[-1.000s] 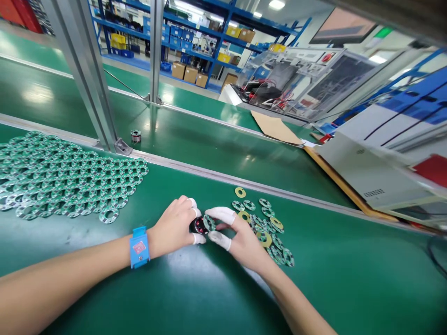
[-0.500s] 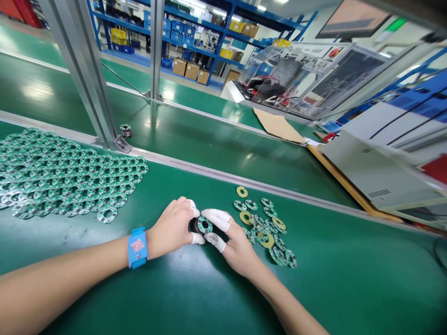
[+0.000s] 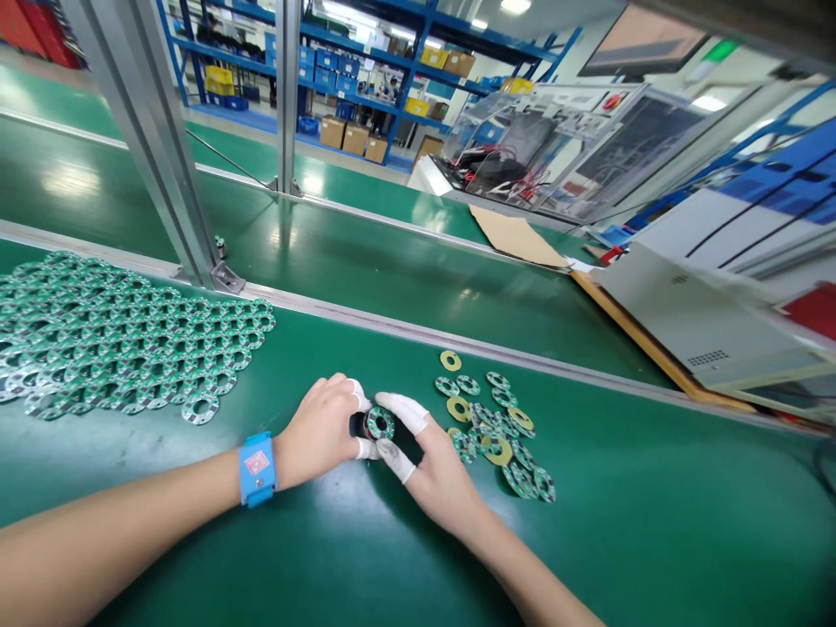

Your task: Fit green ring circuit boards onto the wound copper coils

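Low over the green work surface, my left hand (image 3: pixel 330 422) is closed on a dark, short cylinder that looks like a motor stator (image 3: pixel 367 426); most of it is hidden by the fingers. On its face, turned toward my right hand, sits a ring-shaped green circuit board (image 3: pixel 380 423). The thumb and forefinger of my right hand (image 3: pixel 424 448) close around this board's rim from the right. White finger cots cover fingertips on both hands. To the right lies a loose group of ring-shaped circuit boards (image 3: pixel 522 482), mixed with several yellowish rings (image 3: pixel 450 360).
A large sheet of joined or tightly laid ring boards (image 3: pixel 131 335) covers the left. Behind a metal rail (image 3: pixel 392 329) runs a green belt (image 3: pixel 366 270). A metal post (image 3: pixel 153 148) rises at left, partly hiding a small stator (image 3: pixel 220 246). A grey machine casing (image 3: pixel 705 322) stands right.
The stator on the belt has moved left, partly behind the post. My right thumb has shifted slightly left along the board's lower edge; both hands otherwise keep their hold. The view has tilted slightly.
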`<state>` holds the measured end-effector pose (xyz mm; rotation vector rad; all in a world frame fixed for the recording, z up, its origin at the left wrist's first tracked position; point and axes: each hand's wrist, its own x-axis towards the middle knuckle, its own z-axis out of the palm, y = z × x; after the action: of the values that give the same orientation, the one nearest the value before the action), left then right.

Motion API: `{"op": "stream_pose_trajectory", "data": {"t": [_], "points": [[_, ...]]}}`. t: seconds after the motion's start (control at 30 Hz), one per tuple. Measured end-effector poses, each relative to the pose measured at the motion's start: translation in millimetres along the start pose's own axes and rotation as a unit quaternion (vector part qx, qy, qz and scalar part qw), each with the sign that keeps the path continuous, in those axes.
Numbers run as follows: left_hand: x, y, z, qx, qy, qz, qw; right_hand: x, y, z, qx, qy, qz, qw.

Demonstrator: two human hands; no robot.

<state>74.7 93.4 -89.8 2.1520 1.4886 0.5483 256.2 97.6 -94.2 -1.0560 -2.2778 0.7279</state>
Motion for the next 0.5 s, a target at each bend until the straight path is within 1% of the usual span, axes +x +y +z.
{"op": "stream_pose_trajectory", "data": {"t": [0.13,0.23,0.5], "points": [[0.2,-0.3,-0.3,0.013,0.004,0.0,1.0,9.5,-9.9,-8.1,0.002,-0.027,0.012,1.0],[-0.4,-0.4,-0.7,0.014,0.007,-0.001,1.0,13.0,-11.5,-11.8,0.012,-0.042,0.012,0.999],[-0.7,3.4,-2.6,0.035,0.008,-0.002,0.999,14.7,-13.0,-11.1,0.017,-0.045,0.016,0.999]]}}
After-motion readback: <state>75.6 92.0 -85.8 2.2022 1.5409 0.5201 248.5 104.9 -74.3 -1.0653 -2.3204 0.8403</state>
